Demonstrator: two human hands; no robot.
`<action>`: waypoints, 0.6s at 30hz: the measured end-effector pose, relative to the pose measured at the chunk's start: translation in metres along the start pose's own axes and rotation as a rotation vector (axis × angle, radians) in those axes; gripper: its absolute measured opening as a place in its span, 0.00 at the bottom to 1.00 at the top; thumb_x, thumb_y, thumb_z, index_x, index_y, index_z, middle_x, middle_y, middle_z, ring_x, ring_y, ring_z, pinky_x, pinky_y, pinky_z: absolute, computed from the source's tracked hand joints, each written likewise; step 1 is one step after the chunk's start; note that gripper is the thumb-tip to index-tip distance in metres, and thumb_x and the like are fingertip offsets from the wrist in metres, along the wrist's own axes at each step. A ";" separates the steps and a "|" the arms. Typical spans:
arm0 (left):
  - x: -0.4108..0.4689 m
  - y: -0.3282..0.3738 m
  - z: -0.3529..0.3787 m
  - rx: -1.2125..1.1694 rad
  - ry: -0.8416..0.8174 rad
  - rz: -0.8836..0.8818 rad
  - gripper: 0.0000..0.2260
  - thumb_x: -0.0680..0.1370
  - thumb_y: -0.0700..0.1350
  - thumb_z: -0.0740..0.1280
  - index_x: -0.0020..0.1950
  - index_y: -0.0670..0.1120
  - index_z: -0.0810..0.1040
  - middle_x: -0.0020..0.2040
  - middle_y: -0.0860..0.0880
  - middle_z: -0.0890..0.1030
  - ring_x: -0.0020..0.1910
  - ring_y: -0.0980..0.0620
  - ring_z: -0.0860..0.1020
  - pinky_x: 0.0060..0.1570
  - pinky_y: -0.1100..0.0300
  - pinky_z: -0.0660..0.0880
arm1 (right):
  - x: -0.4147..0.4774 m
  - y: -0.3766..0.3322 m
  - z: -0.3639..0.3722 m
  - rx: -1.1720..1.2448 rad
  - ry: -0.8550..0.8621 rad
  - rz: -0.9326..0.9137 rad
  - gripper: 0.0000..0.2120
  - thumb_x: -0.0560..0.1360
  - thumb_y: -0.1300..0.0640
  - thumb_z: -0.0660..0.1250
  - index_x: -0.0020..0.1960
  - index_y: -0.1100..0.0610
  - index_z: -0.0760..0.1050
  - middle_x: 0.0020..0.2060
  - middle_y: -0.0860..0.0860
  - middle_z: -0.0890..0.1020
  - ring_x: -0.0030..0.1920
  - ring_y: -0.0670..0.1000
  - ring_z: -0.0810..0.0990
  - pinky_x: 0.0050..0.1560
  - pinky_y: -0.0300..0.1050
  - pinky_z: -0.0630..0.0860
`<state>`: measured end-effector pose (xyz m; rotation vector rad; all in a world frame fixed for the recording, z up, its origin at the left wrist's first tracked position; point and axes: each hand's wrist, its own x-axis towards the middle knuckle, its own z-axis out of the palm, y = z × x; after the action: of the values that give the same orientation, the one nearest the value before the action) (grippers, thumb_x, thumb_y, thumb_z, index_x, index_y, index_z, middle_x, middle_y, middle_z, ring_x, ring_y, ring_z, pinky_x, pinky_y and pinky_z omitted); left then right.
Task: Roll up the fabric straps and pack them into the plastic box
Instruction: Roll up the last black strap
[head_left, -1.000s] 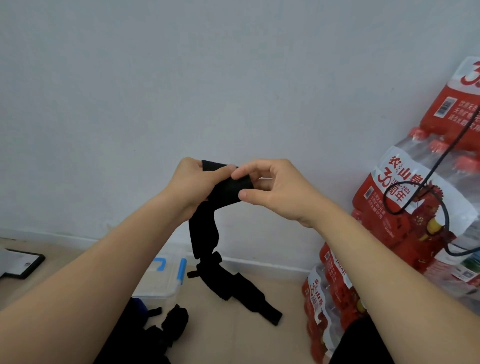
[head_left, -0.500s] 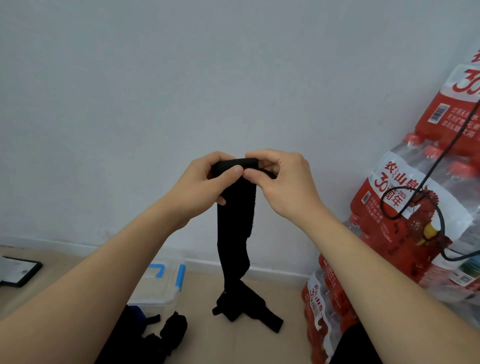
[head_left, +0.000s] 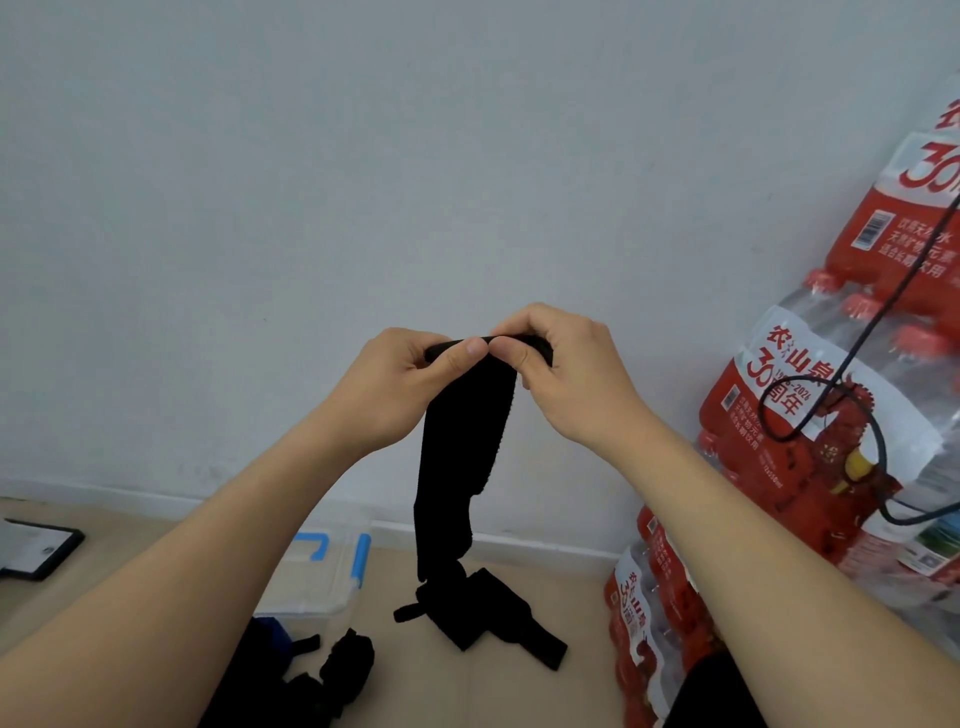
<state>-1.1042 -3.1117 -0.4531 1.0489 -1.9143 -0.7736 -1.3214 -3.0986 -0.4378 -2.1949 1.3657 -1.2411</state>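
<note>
A long black fabric strap (head_left: 460, 447) hangs down in front of the wall, its lower end lying folded on the floor. My left hand (head_left: 400, 395) and my right hand (head_left: 563, 374) both pinch its top edge, thumbs nearly touching, where a thin roll of fabric has formed. A clear plastic box (head_left: 322, 577) with blue latches stands on the floor below my left forearm, partly hidden by it. More black straps (head_left: 337, 670) lie in a heap in front of the box.
Shrink-wrapped packs of red-labelled water bottles (head_left: 810, 415) are stacked at the right against the wall, with a black cable (head_left: 878, 447) looped over them. A dark flat tablet-like object (head_left: 36, 545) lies on the floor at the far left.
The strap first ran sideways between my hands, then I turned it so it hangs straight down. Both hands have closed in on its top edge and its lower end has shifted on the floor.
</note>
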 end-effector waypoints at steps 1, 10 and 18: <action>0.000 0.002 0.000 0.016 0.013 0.027 0.38 0.82 0.71 0.63 0.46 0.33 0.79 0.37 0.43 0.64 0.36 0.50 0.65 0.39 0.55 0.62 | 0.000 0.000 0.000 -0.014 -0.016 0.002 0.04 0.84 0.56 0.71 0.54 0.56 0.83 0.38 0.39 0.82 0.38 0.38 0.81 0.42 0.30 0.72; 0.002 0.000 0.001 -0.373 -0.066 -0.143 0.19 0.87 0.58 0.65 0.56 0.46 0.89 0.53 0.42 0.89 0.53 0.47 0.88 0.53 0.56 0.83 | 0.000 -0.004 0.000 0.056 0.083 -0.072 0.02 0.78 0.61 0.78 0.50 0.56 0.87 0.40 0.41 0.86 0.42 0.43 0.85 0.46 0.39 0.80; 0.001 0.002 -0.005 -0.513 -0.085 -0.152 0.11 0.84 0.48 0.71 0.62 0.45 0.87 0.56 0.41 0.89 0.57 0.44 0.88 0.55 0.60 0.83 | -0.003 0.004 -0.009 0.411 -0.088 0.173 0.09 0.77 0.57 0.80 0.58 0.53 0.88 0.44 0.52 0.90 0.42 0.50 0.88 0.42 0.43 0.84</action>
<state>-1.1004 -3.1123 -0.4490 0.8512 -1.5863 -1.3284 -1.3313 -3.0962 -0.4361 -1.7891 1.1205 -1.2180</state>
